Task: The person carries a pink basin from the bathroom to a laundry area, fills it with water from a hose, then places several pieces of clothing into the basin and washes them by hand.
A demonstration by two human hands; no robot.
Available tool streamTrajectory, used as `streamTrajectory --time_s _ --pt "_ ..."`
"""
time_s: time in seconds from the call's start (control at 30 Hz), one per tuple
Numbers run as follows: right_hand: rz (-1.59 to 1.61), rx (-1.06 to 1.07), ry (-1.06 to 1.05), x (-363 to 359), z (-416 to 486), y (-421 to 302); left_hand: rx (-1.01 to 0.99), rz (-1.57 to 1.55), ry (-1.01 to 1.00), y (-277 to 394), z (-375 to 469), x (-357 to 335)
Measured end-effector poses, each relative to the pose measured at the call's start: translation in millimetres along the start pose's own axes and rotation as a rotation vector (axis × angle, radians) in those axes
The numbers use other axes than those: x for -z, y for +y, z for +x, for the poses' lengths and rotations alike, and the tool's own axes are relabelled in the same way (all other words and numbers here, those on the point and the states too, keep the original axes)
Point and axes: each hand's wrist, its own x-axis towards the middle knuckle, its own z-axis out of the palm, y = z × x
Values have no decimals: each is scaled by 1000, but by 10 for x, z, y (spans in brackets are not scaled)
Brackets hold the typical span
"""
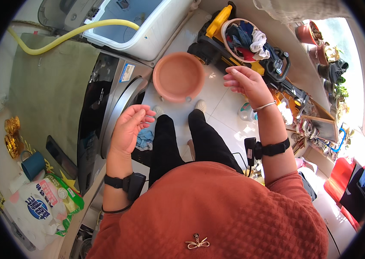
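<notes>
My left hand (132, 126) hangs in the air beside the front of a washing machine (109, 81), near its round door (122, 110). It holds nothing, and its fingers are loosely curled. Raised to the right is my right hand (245, 82), also without anything in it; in the view it appears just below a laundry basket (224, 35) of clothes. An orange-pink plastic basin (178, 77) stands on the tiled floor ahead of my feet. At upper left, a white-rimmed open tub (137, 42) has a yellow corrugated hose (111, 22) running across its rim.
On the washing machine's covered top (53, 84) lie a smartphone (61, 155) and a blue mug (33, 165), with a detergent bag (37, 207) nearby. Blue cloth (144, 140) lies by my left leg. Black-and-yellow equipment (211, 48) and potted plants (341, 92) line the right side.
</notes>
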Motion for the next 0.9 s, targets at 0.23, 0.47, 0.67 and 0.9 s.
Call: streamTrajectory --time_s 0.23,0.47,0.67,0.9 --pt "-126 20 -106 -754 -33 24 69 8 -29 -250 -129 474" --pt "-158 -56 -127 -688 54 148 49 42 40 -430 -138 477" --pt "-273 -85 -313 -511 758 650 -11 -20 265 -808 37 244" --pt "-195 -124 -297 -67 1055 873 105 -278 295 -1407 553 -269"
